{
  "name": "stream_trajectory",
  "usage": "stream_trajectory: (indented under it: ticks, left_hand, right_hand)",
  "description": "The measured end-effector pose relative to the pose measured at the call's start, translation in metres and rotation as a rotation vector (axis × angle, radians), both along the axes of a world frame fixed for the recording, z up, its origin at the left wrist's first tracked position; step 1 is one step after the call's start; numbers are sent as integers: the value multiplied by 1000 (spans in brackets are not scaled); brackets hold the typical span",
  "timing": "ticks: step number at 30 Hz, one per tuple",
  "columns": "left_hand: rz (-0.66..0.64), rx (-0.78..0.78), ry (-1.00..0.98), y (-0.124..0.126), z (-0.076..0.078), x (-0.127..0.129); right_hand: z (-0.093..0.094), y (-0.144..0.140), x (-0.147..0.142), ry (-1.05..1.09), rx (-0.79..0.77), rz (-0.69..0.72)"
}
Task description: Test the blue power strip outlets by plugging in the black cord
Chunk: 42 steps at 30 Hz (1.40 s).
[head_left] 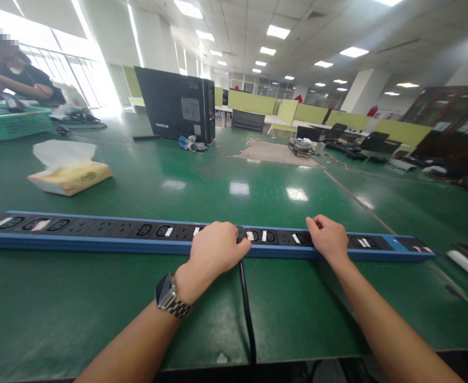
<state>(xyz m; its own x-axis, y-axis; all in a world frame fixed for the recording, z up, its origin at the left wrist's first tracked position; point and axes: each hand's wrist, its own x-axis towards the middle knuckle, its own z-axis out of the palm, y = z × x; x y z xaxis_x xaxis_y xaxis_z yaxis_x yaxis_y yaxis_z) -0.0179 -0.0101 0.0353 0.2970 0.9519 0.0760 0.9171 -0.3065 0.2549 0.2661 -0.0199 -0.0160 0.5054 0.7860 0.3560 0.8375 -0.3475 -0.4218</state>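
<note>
Blue power strip (98, 234), two hands (271, 244), one cable (247, 308)

1. The plug (240, 233) is nearly all hidden under the left hand (214, 249), so how deep it sits in the power strip (98, 234) cannot be told.
2. The black cable (248, 314) drops past the table's (58, 319) near edge and is lost.
3. The right hand (328, 238) covers a stretch of sockets.
4. The strip's left end runs off the picture's edge.
5. The white socket labels are too small to read.
6. The person (16, 74) at far left is blurred and cut off.
</note>
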Motion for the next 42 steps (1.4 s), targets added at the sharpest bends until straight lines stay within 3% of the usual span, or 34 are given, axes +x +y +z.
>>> stream_trajectory:
  ticks: [3,6,9,13,15,18,20,22,24,26,29,36,42]
  left_hand:
    - [-92,-37,-129,10,-3,-13]
    - [-21,141,-236,25,-15,-26]
    - [0,306,-108,35,-32,-30]
    - [-46,274,31,36,-43,-27]
    - [-40,256,47,35,-43,-26]
    - [-44,263,48,34,-41,-26]
    - [-41,273,41,35,-41,-26]
    - [-32,279,35,35,-42,-26]
    - [-24,282,29,35,-43,-26]
    - [-19,282,20,35,-44,-25]
    - [-13,285,12,35,-44,-25]
    - [-21,279,11,34,-44,-26]
    - [-25,280,5,34,-43,-27]
  right_hand:
    - [16,-6,-22,142,27,119]
    - [34,-16,-72,244,-54,354]
    - [44,-18,-132,125,-194,465]
    - [54,-10,-176,-16,-285,504]
    - [69,-12,-173,51,-173,525]
    - [99,-21,-141,135,21,548]
    - [111,-26,-109,114,-14,544]
    - [108,-27,-78,99,-190,552]
    - [92,-25,-53,62,-349,544]
    - [72,-21,-38,120,-400,567]
    - [56,-18,-33,185,-388,583]
    - [68,-12,-53,-71,-410,511]
    - [57,-10,-61,-146,-349,442]
